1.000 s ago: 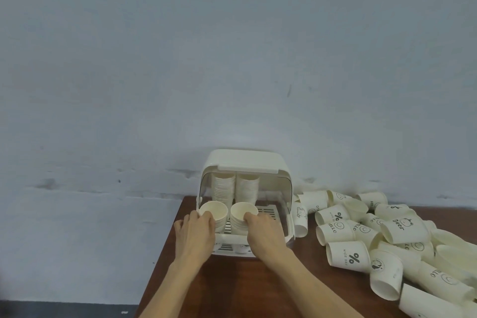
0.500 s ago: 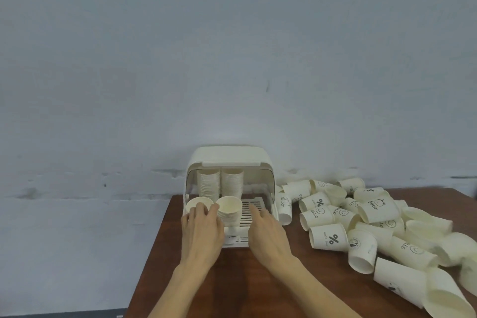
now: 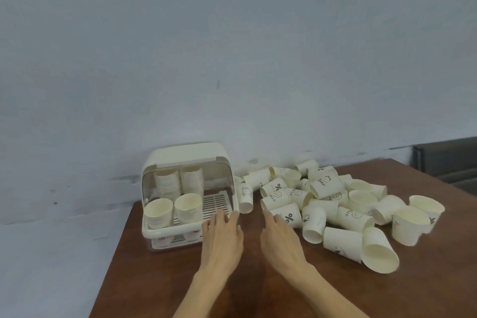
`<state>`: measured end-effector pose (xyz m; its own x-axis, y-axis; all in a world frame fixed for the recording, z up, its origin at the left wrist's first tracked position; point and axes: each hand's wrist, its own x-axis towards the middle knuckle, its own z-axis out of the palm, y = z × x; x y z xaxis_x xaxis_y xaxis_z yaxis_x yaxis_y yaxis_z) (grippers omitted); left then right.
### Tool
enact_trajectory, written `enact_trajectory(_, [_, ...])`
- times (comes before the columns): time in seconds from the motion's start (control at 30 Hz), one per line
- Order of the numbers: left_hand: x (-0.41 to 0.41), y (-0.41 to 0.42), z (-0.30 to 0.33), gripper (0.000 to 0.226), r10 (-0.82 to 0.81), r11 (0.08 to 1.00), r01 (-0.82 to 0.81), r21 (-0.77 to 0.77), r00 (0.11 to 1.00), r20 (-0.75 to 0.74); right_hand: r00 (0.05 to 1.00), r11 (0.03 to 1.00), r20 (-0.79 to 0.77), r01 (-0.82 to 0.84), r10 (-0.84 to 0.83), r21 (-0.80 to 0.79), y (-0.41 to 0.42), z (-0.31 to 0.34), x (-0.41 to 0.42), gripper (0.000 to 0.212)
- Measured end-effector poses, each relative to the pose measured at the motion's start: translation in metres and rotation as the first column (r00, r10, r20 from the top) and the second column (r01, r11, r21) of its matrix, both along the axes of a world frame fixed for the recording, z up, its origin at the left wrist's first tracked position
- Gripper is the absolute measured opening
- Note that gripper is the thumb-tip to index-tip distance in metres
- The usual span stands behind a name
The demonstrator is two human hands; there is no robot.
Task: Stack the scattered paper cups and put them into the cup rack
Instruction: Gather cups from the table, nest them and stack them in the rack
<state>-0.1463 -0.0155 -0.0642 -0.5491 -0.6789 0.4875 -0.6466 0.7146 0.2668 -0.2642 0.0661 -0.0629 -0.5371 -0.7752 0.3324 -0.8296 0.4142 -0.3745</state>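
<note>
Brown counter [image 3: 180, 273] carries both my empty, loosely spread hands, my left hand [image 3: 224, 236] at the front right corner of the cup rack [image 3: 187, 160], my right hand [image 3: 280, 236] nearer the scattered paper cups [image 3: 333, 204], whose nearest cup [image 3: 287, 215], lying on its side, sits just beyond its fingertips.

You have drawn both hands back from the two front stacks of cups in the cup rack [image 3: 189, 188]. Your left hand [image 3: 222, 236] now lies flat with straight fingers at the rack's lower right corner, holding nothing. Your right hand [image 3: 280, 239] has swung toward the scattered cups [image 3: 335, 204], its fingertips [image 3: 267, 215] just beside the nearest one, in the lower centre of the frame.
</note>
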Motion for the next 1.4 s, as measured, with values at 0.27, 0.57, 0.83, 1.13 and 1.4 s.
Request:
enact_trajectory(0.27, [-0.042, 0.042, -0.012, 0.035, -0.139, 0.99, 0.139, 0.009, 0.989, 0.047, 0.99, 0.993, 0.074, 0.12, -0.119, -0.021, 0.052, -0.01, -0.027, 0.048])
enact_trajectory(0.57, [-0.093, 0.084, -0.031, 0.031, -0.298, 0.954, 0.299, 0.001, 0.952, 0.065, 0.932, 0.942, 0.187, 0.327, -0.31, -0.07, 0.12, -0.03, -0.062, 0.037])
enact_trajectory(0.83, [-0.13, 0.11, -0.036, 0.026, -0.405, 0.909, 0.413, -0.049, 0.906, 0.122, 0.802, 0.814, 0.232, 0.577, -0.55, -0.067, 0.15, -0.052, -0.092, 0.016])
enact_trajectory(1.13, [-0.166, 0.125, -0.032, 0.047, -0.517, 0.753, 0.635, -0.171, 0.732, 0.442, 0.782, 0.776, -0.041, 0.622, -0.622, 0.107, 0.164, -0.083, -0.124, 0.02])
enact_trajectory(1.4, [-0.184, 0.128, -0.025, 0.052, -0.405, 0.761, 0.613, -0.215, 0.707, 0.58, 0.775, 0.773, -0.168, 0.628, -0.61, 0.09, 0.167, -0.09, -0.126, 0.017])
